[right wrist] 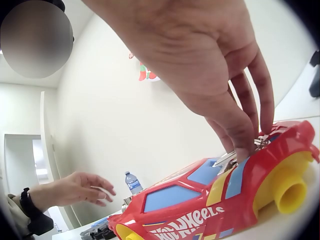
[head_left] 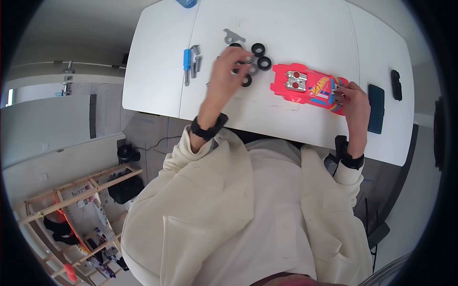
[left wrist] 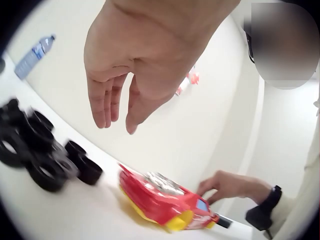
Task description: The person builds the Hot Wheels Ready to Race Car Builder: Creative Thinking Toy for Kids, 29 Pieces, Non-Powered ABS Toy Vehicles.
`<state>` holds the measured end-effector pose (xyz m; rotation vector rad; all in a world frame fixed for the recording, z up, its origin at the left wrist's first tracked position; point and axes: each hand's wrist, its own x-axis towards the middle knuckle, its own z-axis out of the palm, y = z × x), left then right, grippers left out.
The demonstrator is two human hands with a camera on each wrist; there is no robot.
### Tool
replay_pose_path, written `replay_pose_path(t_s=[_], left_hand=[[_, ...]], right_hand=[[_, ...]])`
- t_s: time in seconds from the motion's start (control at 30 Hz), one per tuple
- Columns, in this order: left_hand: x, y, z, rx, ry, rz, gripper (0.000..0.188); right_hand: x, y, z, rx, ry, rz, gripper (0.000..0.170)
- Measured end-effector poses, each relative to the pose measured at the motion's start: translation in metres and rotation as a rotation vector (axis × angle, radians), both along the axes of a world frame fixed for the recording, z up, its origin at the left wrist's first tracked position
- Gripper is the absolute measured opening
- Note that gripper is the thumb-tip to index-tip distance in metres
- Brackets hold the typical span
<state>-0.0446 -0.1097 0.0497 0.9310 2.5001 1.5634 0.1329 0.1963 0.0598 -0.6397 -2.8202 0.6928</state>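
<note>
A red toy car body with Hot Wheels lettering lies on the white table, its wheel hubs yellow and bare in the right wrist view. At its rear, my right hand pinches a chrome part between thumb and fingers. My left hand hovers over a cluster of black tyres and grey wheel rims, partly covering them. From the left wrist view, that hand's fingers are relaxed and apart from the thumb, with nothing between them. Chrome engine pieces sit on the car's front half.
Left of the tyres lie a blue-handled screwdriver and grey bolt-like pieces. A flat grey part is behind them. On the right are a dark phone and a small black object. A water bottle stands at the back.
</note>
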Motion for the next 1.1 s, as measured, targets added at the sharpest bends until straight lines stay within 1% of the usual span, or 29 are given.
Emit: replay_pose_path(t_s=[0.07, 0.1, 0.17, 0.3, 0.37, 0.4, 0.5, 0.57, 0.6, 0.67, 0.7, 0.73, 0.8, 0.87, 0.93, 1.0, 1.03, 1.1], left_hand=[[-0.010, -0.040, 0.004, -0.292, 0.035, 0.153, 0.031], [-0.012, -0.057, 0.001, -0.292, 0.031, 0.160, 0.031], [-0.010, -0.084, -0.007, -0.555, 0.130, 0.172, 0.029], [-0.006, -0.102, -0.018, -0.615, 0.051, 0.199, 0.028], [-0.008, -0.101, -0.018, -0.616, 0.018, 0.268, 0.026], [-0.008, -0.099, -0.017, -0.610, 0.016, 0.270, 0.026], [-0.008, -0.095, -0.019, -0.588, 0.026, 0.231, 0.025], [-0.013, -0.096, -0.030, -0.627, 0.124, 0.209, 0.024], [-0.015, -0.097, -0.034, -0.624, 0.123, 0.204, 0.024], [-0.021, -0.099, -0.037, -0.631, 0.137, 0.199, 0.026], [-0.022, -0.102, -0.036, -0.642, 0.158, 0.166, 0.031], [-0.022, -0.101, -0.030, -0.639, 0.159, 0.153, 0.031], [-0.020, -0.097, -0.017, -0.555, 0.115, 0.196, 0.033], [-0.009, -0.074, 0.008, -0.531, 0.073, 0.195, 0.034], [0.002, -0.043, 0.016, -0.113, -0.159, -0.039, 0.034], [0.010, -0.002, 0.008, -0.025, -0.064, -0.217, 0.033], [0.015, 0.019, 0.008, -0.023, -0.068, -0.221, 0.033], [0.020, 0.053, 0.012, 0.046, 0.144, -0.285, 0.032]], right_hand=[[-0.001, 0.000, -0.002, 0.031, 0.008, 0.022, 0.017], [-0.002, 0.000, -0.001, 0.028, -0.026, 0.012, 0.019], [-0.003, 0.002, -0.002, 0.028, -0.058, 0.011, 0.021], [-0.003, 0.005, -0.007, 0.022, -0.029, 0.036, 0.021], [-0.001, 0.007, -0.008, 0.013, -0.034, 0.038, 0.020], [-0.001, 0.008, -0.009, 0.022, -0.021, 0.049, 0.020], [-0.001, 0.007, -0.010, 0.051, -0.015, 0.067, 0.021], [-0.001, 0.006, -0.009, 0.064, -0.020, 0.069, 0.021], [-0.002, 0.004, -0.008, 0.058, -0.013, 0.068, 0.021], [0.000, 0.003, -0.005, 0.058, -0.010, 0.050, 0.021], [0.000, 0.003, -0.006, 0.043, 0.002, 0.054, 0.021], [0.001, 0.001, -0.005, 0.027, 0.014, 0.058, 0.020], [0.001, -0.002, -0.002, 0.044, 0.017, 0.044, 0.020], [0.002, 0.000, -0.004, 0.043, 0.012, 0.063, 0.024], [0.004, 0.003, -0.009, 0.040, 0.036, 0.066, 0.024], [0.004, 0.000, -0.010, 0.045, 0.063, 0.062, 0.020], [0.004, 0.001, -0.008, 0.024, 0.048, 0.058, 0.022], [0.004, 0.004, -0.016, 0.073, 0.067, 0.067, 0.022]])
